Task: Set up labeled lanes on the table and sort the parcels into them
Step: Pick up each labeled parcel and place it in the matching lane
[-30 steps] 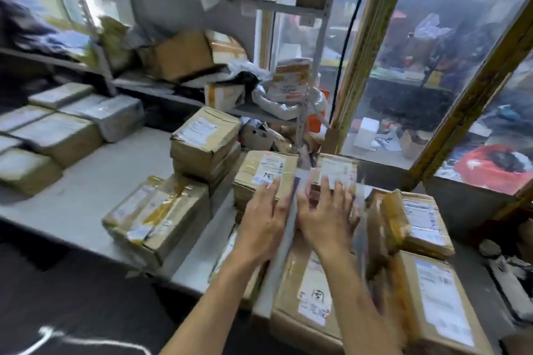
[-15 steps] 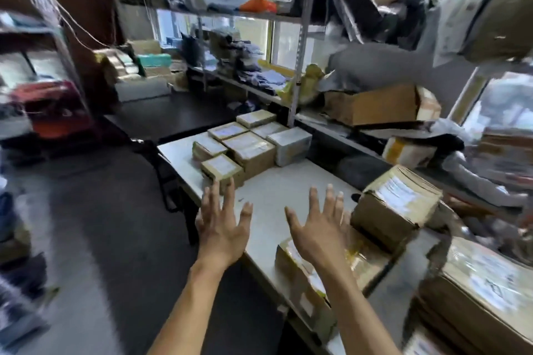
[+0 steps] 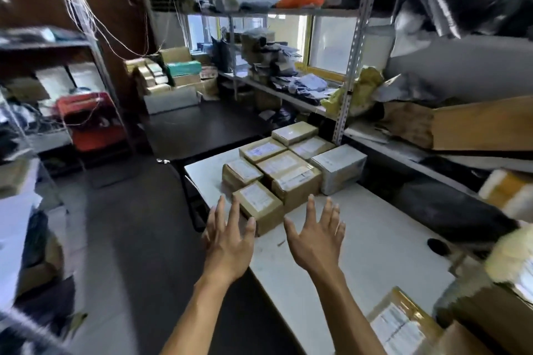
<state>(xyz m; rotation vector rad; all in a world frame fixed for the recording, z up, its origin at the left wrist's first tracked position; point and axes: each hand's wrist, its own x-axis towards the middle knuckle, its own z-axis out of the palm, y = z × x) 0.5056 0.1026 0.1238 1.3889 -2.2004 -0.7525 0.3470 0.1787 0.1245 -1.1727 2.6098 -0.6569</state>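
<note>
A cluster of several small brown parcels (image 3: 285,164) with white labels sits at the far left end of the white table (image 3: 375,233); a silver-grey parcel (image 3: 339,166) stands at its right edge. The nearest small parcel (image 3: 256,202) lies just beyond my fingertips. My left hand (image 3: 227,242) hovers with fingers spread over the table's left edge, holding nothing. My right hand (image 3: 315,239) is spread above the bare tabletop, also holding nothing. More taped parcels (image 3: 401,323) lie at the near right corner, blurred.
A metal shelf rack (image 3: 350,78) loaded with bags and cartons runs along the table's far side. A dark table (image 3: 202,127) stands beyond the white one. A red crate (image 3: 92,121) and stacked boxes (image 3: 173,78) sit across the dark floor on the left.
The view has swung left from the parcel pile at the right end to the small parcels at the left end. Both hands left the pile and now hover spread over the table.
</note>
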